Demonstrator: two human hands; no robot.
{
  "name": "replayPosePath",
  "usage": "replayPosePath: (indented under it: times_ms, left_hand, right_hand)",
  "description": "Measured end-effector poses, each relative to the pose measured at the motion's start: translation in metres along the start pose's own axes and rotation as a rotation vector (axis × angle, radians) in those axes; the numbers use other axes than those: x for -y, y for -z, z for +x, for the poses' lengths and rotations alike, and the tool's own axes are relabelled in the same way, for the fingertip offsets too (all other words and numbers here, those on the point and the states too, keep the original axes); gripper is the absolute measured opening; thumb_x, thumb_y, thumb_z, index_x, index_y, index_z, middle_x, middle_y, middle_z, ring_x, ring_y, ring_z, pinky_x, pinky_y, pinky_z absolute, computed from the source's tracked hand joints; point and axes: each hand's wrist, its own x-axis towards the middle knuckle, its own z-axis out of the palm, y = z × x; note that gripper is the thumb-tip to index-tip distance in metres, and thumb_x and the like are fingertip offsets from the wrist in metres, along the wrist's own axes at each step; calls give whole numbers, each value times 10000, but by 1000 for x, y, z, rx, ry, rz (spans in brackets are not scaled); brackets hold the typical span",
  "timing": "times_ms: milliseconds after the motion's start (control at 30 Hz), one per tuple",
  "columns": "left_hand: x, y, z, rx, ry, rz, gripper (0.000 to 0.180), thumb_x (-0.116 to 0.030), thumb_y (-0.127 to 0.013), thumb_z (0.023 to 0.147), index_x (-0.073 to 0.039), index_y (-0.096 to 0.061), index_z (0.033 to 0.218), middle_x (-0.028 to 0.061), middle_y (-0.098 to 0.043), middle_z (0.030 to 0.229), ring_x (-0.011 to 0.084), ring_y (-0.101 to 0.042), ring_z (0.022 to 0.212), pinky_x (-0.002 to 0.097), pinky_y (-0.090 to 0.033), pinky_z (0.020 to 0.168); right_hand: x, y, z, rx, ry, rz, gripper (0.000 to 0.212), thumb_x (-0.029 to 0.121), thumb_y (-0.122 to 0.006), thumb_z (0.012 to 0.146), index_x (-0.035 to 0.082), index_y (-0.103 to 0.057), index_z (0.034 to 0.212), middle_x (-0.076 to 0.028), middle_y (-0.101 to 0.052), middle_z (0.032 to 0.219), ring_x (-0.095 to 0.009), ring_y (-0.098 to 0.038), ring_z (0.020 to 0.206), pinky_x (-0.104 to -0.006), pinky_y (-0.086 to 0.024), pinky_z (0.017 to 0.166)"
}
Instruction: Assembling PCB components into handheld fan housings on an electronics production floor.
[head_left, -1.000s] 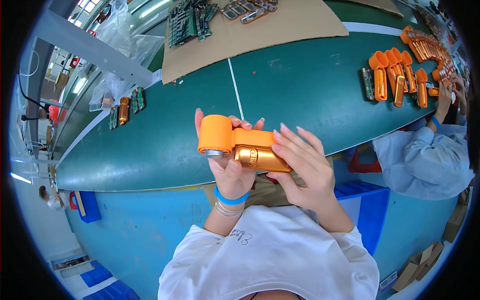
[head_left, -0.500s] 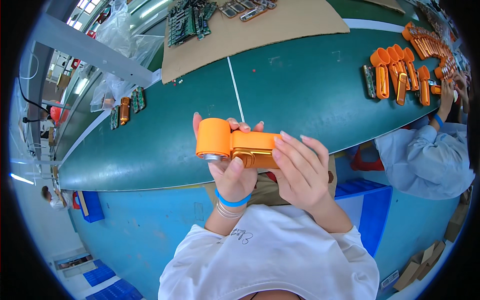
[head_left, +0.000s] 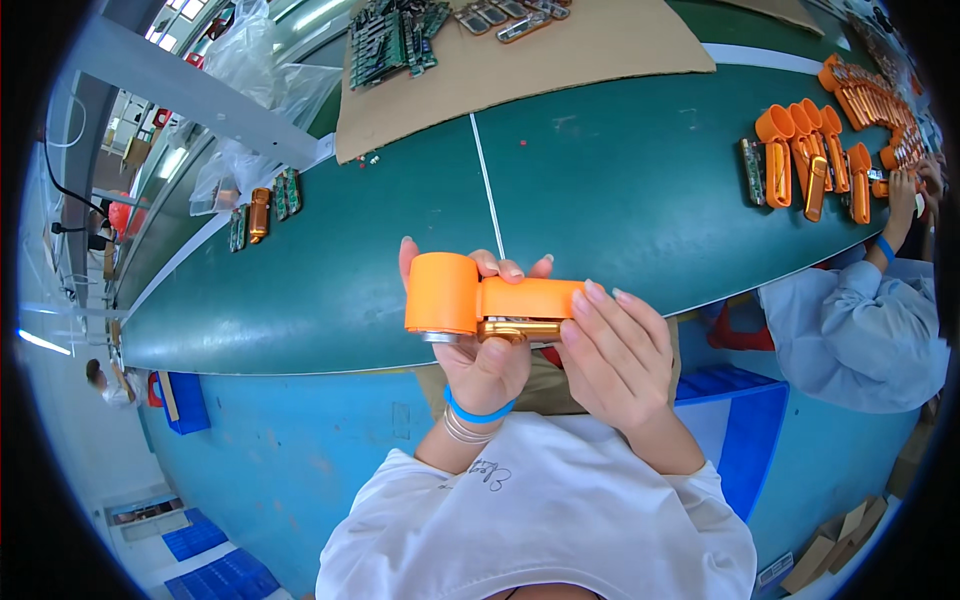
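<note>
Both hands hold an orange plastic housing (head_left: 441, 293) above the table's near edge, its wide round head to the left and its straight handle to the right. A silvery round part shows under the head. My left hand (head_left: 485, 375), with a blue wristband, cradles it where head and handle meet, thumb at the front and fingers behind. Along the handle's lower side lies a glossy gold-orange cover (head_left: 520, 331), with a narrow gap between the two. My right hand (head_left: 620, 365) is closed around the handle's right end, fingertips on the top and front; its thumb is hidden.
The green table (head_left: 620, 190) carries cardboard (head_left: 540, 75) with green circuit boards (head_left: 390, 45). Circuit boards and a gold-orange cover (head_left: 260, 215) lie at left. Several orange housings (head_left: 778, 165) stand at right, near a co-worker's hand (head_left: 902, 195). Below is a blue bin (head_left: 750, 430).
The housing has turned in my hands: less of the glossy cover shows, and a gap along the handle has come into view. The whole view has shifted slightly.
</note>
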Motion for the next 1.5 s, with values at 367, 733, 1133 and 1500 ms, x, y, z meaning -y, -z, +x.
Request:
replayPosePath:
  times_ms: [367,733,1133,1500]
  left_hand:
    - [-9,-13,4,-231,164,48,755,42,-546,872,-178,-118,1453,109,-464,1174,259,-484,1120,556,-370,1025]
    - [-12,-22,7,-358,283,69,688,58,-583,858,-143,-214,1402,113,-486,1153,259,-497,1119,404,-403,1000]
    - [-9,-9,7,-171,157,-49,736,-20,-567,885,-169,-130,1458,97,-483,1179,277,-485,1138,599,-331,1044]
    - [-11,-15,0,-92,68,68,968,-218,-740,798,-272,-45,1470,55,-469,1150,215,-510,1080,592,-323,1048]
  right_hand:
    - [-8,-2,12,134,-392,367,453,198,-786,703,27,-632,1093,-154,-570,1234,-322,-576,1083,-409,-427,914]
    - [0,-24,18,-34,-934,861,89,36,-638,853,-34,-641,907,-132,-662,970,-159,-629,885,-258,-502,754]
    - [-16,3,1,89,-797,1035,501,84,-716,807,-42,-517,1249,-202,-490,1302,-261,-519,1188,-358,-475,952]
    - [-9,6,0,6,-682,1116,423,-44,-721,750,-60,-559,1141,-225,-562,1176,-302,-570,1107,-360,-494,923]
